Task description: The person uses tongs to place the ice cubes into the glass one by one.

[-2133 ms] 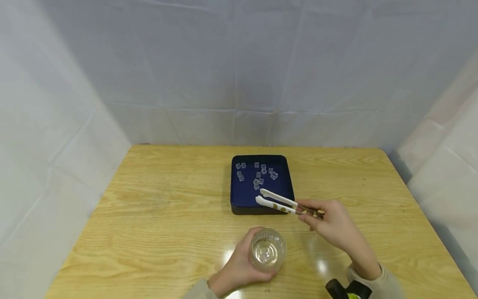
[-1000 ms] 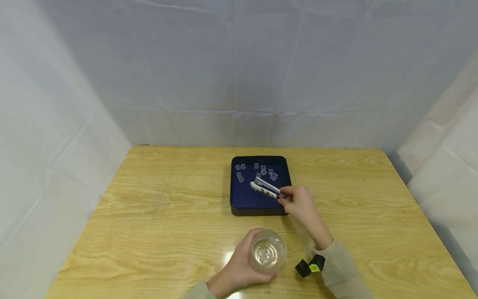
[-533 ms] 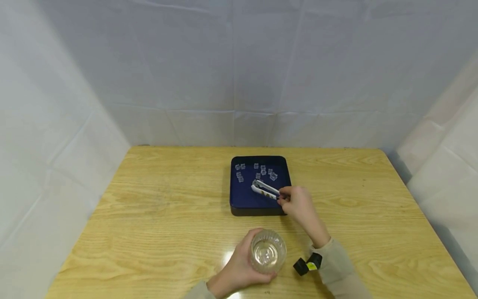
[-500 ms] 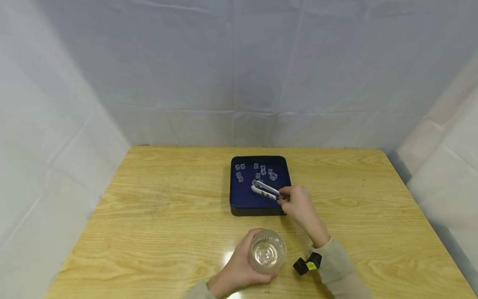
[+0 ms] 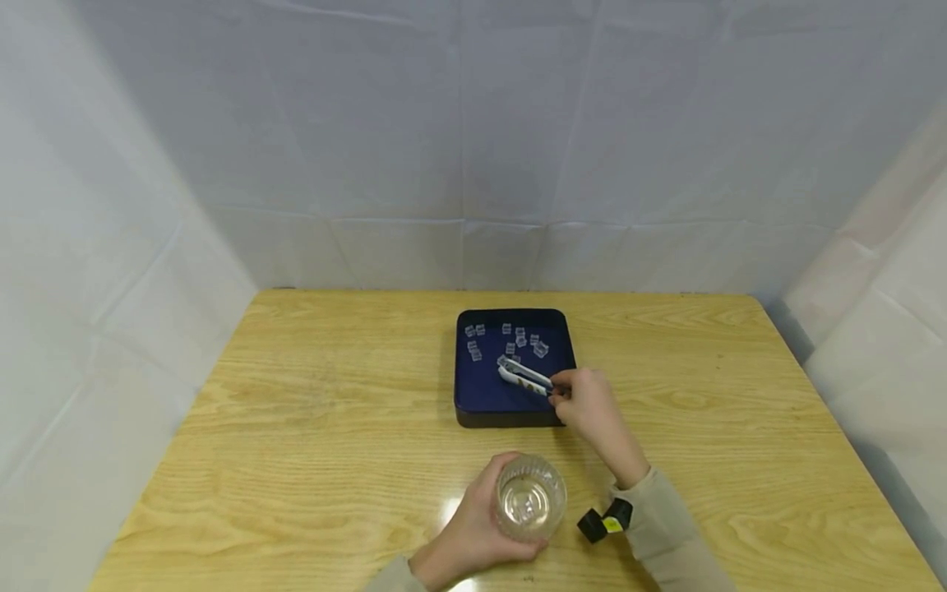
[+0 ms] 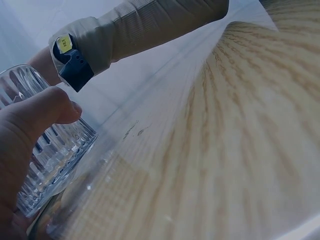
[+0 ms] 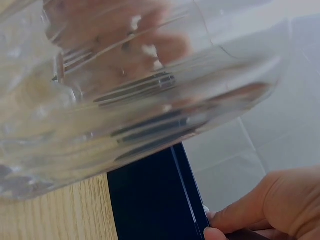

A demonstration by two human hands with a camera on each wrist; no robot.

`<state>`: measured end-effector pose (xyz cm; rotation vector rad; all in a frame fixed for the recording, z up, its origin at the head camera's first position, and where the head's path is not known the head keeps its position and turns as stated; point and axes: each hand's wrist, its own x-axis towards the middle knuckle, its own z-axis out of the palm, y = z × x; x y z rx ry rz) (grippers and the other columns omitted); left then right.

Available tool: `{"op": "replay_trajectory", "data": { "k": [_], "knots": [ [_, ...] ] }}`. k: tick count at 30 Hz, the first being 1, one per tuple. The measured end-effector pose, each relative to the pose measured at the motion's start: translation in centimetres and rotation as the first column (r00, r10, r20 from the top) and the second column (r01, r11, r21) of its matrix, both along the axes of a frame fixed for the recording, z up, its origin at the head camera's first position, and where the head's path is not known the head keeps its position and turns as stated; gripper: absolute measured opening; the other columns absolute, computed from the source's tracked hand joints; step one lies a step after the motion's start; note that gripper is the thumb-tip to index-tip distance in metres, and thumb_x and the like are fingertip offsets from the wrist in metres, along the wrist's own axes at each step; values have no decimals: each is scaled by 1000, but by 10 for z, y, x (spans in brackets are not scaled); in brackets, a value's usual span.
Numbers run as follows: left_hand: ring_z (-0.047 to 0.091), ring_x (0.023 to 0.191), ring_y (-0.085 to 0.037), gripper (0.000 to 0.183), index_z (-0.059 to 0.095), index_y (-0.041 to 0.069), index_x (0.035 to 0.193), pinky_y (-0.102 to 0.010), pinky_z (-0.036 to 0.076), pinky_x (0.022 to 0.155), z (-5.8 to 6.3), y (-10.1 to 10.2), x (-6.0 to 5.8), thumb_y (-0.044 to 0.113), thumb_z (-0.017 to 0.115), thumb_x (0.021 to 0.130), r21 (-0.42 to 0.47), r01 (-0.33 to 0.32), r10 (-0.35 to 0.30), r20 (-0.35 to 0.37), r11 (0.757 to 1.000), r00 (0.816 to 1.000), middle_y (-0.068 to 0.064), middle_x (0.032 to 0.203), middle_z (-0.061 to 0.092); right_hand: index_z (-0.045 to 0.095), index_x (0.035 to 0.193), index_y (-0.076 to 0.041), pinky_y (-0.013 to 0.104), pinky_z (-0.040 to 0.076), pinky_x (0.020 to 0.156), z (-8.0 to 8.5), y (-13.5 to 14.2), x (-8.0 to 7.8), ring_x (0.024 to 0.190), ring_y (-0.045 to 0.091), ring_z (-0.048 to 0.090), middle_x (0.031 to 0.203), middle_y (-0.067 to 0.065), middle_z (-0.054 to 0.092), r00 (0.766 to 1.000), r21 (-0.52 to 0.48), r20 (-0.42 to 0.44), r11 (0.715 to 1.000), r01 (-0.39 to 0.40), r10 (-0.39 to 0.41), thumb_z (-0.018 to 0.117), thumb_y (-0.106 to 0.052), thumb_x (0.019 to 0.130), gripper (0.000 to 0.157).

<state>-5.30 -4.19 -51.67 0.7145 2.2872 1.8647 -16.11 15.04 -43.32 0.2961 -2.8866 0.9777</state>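
Tongs (image 5: 522,382) pinched in right grip (image 5: 589,403), set at clear cube (image 5: 504,360) near middle of tray (image 5: 473,396); glass (image 5: 529,499) clasped by left grip (image 5: 482,524) at tray's six o'clock; cube could be lost if squeezed off-centre or too lightly

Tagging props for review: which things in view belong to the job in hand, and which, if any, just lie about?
In the job: clear ribbed glass; white, gold-patterned tongs; square dark-blue tray; small clear cubes.
Lying about: none seen; unhandled: yellowish wooden table, white sheeting, black wrist device.
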Motion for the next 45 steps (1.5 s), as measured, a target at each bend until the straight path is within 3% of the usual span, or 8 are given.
{"op": "replay_trajectory", "data": {
  "k": [11, 25, 35, 45],
  "knots": [
    [58, 116, -20, 97, 44, 26, 137, -41, 47, 102, 0, 0, 0, 11, 95, 56, 0, -4, 4, 17, 1000, 1000, 7, 128, 60, 75, 89, 6, 33, 52, 58, 0, 0, 2, 64, 21, 59, 73, 11, 69, 999, 19, -43, 1000, 2, -1, 71, 7, 75, 14],
    [58, 117, -20, 94, 45, 28, 137, -40, 47, 103, 3, 0, 0, 14, 95, 59, 4, 5, -5, 28, 1000, 1000, 8, 128, 59, 76, 93, 6, 42, 56, 66, 0, 2, 3, 72, 28, 67, 81, 15, 72, 998, 17, -62, 1000, -1, 2, 71, 8, 76, 18],
    [58, 117, -22, 98, 43, 25, 139, -41, 47, 102, 2, 0, 1, 13, 95, 56, 3, 5, -5, 29, 1000, 1000, 4, 129, 59, 74, 101, 8, 41, 55, 69, 3, 5, 5, 81, 31, 68, 92, 21, 73, 999, -5, -30, 1000, 15, -15, 69, 7, 79, 22],
    [58, 116, -19, 93, 45, 28, 137, -40, 47, 102, 3, -1, 0, 14, 94, 59, -10, 5, -4, 10, 1000, 1000, 6, 127, 60, 71, 108, 10, 25, 45, 48, 15, 13, 6, 56, 16, 57, 89, 20, 72, 999, -80, 40, 996, 32, -29, 66, 8, 83, 26]
  ]
}}
